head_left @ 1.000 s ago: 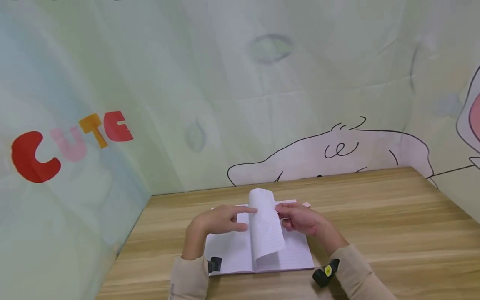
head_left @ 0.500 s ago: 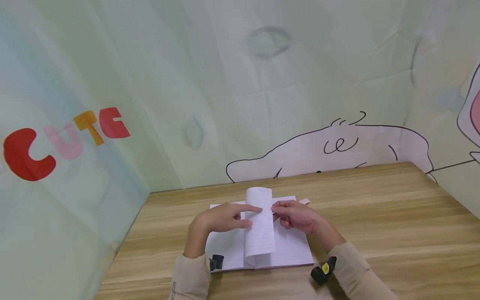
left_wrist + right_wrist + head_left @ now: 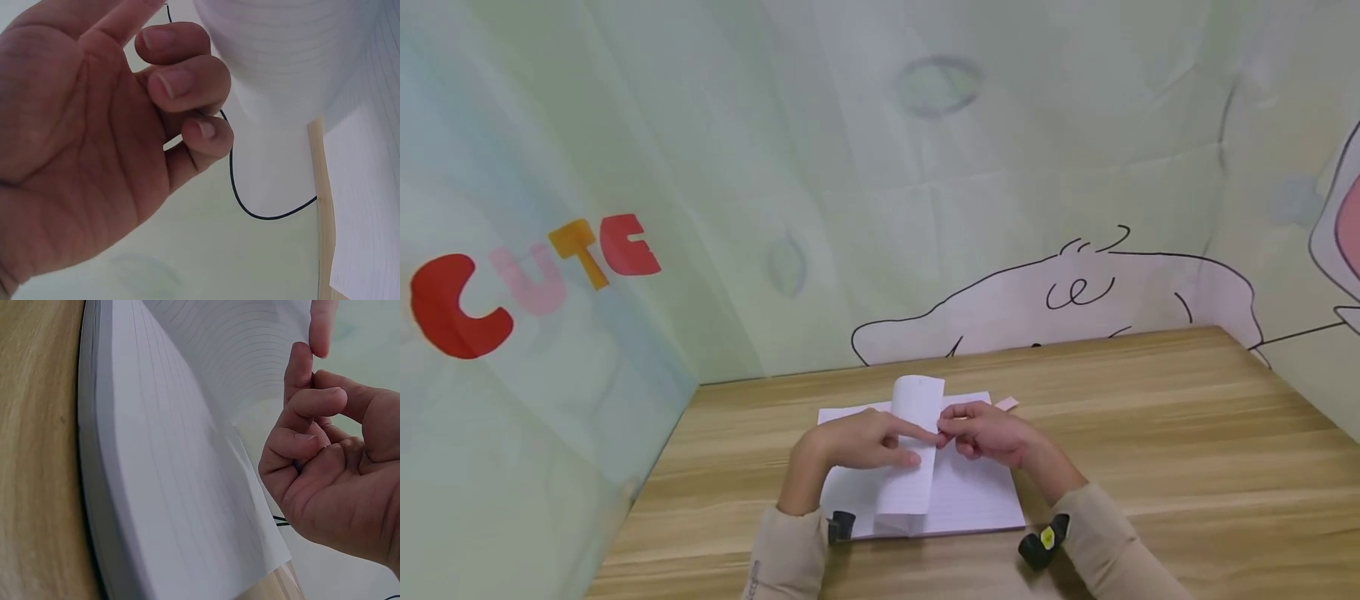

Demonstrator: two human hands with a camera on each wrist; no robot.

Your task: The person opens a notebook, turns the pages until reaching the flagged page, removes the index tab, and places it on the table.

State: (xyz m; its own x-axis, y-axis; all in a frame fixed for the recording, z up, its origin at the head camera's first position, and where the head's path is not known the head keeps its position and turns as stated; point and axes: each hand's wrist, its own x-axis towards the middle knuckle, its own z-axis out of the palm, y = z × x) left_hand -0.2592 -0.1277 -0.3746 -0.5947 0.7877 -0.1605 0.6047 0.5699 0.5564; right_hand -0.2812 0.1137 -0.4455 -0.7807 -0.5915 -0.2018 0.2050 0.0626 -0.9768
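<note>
An open lined notebook (image 3: 981,496) lies on the wooden table, with one page (image 3: 906,493) lifted and curving over its middle. My right hand (image 3: 992,433) pinches the right edge of that page between thumb and index finger. From the left, my left hand (image 3: 857,442) reaches across the page, its index finger stretched out to the right hand's fingertips. In the left wrist view, the left hand's other fingers (image 3: 194,84) bend loosely beside the curved page (image 3: 275,56). The right wrist view has the lined sheet (image 3: 181,475) below the right hand (image 3: 337,450).
A small pale pink tab (image 3: 1007,404) sticks out at the notebook's upper right corner. Wood-grain tabletop (image 3: 1187,433) surrounds the notebook. Behind it hangs a printed cloth backdrop (image 3: 820,208) with cartoon drawings and coloured letters. Black wrist straps (image 3: 1045,542) sit at both sleeves.
The lifted page has swung left, with the right hand moving slightly left along with it. The left hand has slid right across the page, its index fingertip reaching the right hand's fingers.
</note>
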